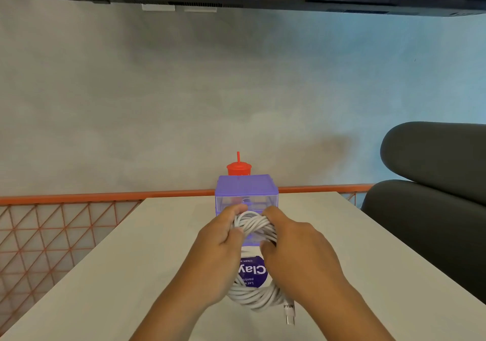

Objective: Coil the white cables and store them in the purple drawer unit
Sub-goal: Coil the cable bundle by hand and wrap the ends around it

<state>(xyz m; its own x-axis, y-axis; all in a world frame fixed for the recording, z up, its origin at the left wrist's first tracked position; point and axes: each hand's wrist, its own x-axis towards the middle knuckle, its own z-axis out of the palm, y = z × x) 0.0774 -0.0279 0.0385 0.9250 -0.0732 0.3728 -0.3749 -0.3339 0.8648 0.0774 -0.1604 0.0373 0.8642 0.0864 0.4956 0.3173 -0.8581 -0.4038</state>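
Note:
Both hands hold a coiled white cable (253,226) in mid-air over the table, just in front of the purple drawer unit (246,189). My left hand (219,246) grips the coil's left side, and my right hand (294,246) grips its right side. A second coiled white cable (256,296) lies on the table beneath my wrists, its plug end pointing toward me. The drawer unit stands at the table's far edge; my hands hide its lower front, so I cannot tell whether a drawer is out.
A round purple sticker or disc (253,272) printed "Clay" lies on the white table (131,275) inside the lower coil. A red cup with a straw (238,168) stands behind the drawer unit. A dark chair (434,183) is at right, an orange mesh rail (52,225) at left.

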